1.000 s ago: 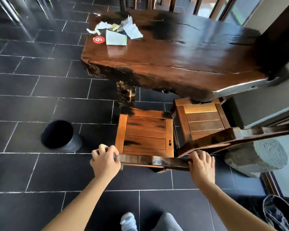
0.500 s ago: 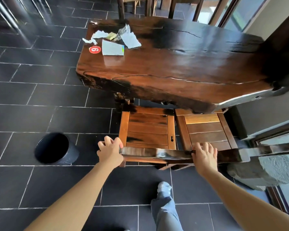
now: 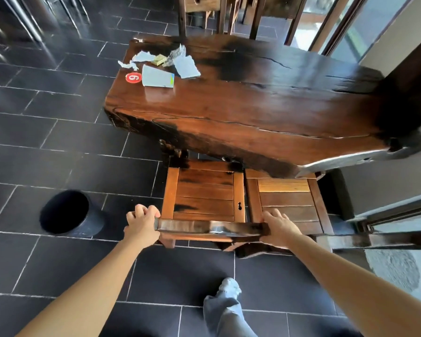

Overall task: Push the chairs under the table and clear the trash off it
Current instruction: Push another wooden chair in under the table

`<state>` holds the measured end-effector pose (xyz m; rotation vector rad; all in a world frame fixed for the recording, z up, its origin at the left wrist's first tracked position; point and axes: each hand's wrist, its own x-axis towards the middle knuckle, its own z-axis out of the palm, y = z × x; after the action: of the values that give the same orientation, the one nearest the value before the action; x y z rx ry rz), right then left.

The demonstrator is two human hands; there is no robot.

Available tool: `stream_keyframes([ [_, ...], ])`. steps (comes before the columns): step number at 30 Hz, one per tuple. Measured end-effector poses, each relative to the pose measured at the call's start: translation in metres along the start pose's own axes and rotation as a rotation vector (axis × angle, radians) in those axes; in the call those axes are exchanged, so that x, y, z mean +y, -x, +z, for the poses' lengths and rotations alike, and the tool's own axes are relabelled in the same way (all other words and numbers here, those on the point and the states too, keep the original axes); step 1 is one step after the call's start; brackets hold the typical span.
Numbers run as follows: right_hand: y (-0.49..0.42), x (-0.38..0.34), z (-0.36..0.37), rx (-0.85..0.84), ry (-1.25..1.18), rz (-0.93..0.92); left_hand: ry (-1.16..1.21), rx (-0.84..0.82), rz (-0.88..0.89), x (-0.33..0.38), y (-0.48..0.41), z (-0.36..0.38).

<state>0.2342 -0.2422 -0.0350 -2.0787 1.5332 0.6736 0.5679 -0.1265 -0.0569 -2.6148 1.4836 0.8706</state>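
Wooden chair | seat front slid further under worktop near edge than a second ago, now level with second chair | left hand, right hand: fingers clasp back rail | paper trash at far left corner, uncleared

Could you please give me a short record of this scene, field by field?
hands: left hand and right hand grip the left chair by its back rail
left chair: seat partly under the table
right chair: beside it, also partly under
trash: papers on the table's far left end
bin: on the floor, left of the chairs
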Motion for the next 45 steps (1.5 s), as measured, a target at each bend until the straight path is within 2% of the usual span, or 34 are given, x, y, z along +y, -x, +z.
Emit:
stream_keyframes([
  [3,-0.007,0.004,-0.011,-0.106,0.017,-0.051,-0.050,-0.047,-0.059,0.005,0.000,-0.002],
  [8,-0.009,0.015,-0.012,-0.129,0.074,-0.168,-0.261,-0.013,-0.130,0.015,0.003,-0.001],
  [12,-0.007,0.018,-0.014,-0.135,0.095,-0.201,-0.324,-0.028,-0.155,0.021,0.010,0.001],
  [16,-0.008,0.016,-0.013,-0.115,0.136,-0.186,-0.376,-0.009,-0.143,0.024,0.011,-0.001],
  [20,-0.007,0.014,-0.006,-0.049,0.127,-0.154,-0.324,0.036,-0.149,0.026,0.014,0.005],
  [23,-0.005,0.015,0.000,-0.013,0.133,-0.126,-0.343,0.045,-0.077,0.016,0.011,0.006],
  [26,-0.001,0.008,0.005,-0.055,0.148,-0.114,-0.380,0.030,-0.020,0.002,0.007,-0.002],
  [29,0.007,-0.001,0.015,-0.062,0.164,-0.151,-0.442,-0.037,-0.012,-0.008,0.008,-0.010],
  [33,0.014,-0.016,0.023,-0.067,0.093,-0.185,-0.505,-0.214,-0.049,-0.008,-0.006,-0.032],
  [35,0.016,-0.014,0.017,-0.139,-0.005,-0.165,-0.535,-0.341,-0.051,0.011,-0.021,-0.044],
  [37,0.018,0.001,0.006,-0.162,-0.149,-0.100,-0.460,-0.451,0.039,0.046,-0.038,-0.042],
  [41,0.020,0.065,-0.017,0.159,-0.138,-0.046,-0.207,-0.431,0.311,0.143,-0.042,-0.017],
  [45,0.023,0.150,-0.021,0.269,-0.096,0.107,-0.142,-0.494,0.481,0.232,-0.011,0.005],
])
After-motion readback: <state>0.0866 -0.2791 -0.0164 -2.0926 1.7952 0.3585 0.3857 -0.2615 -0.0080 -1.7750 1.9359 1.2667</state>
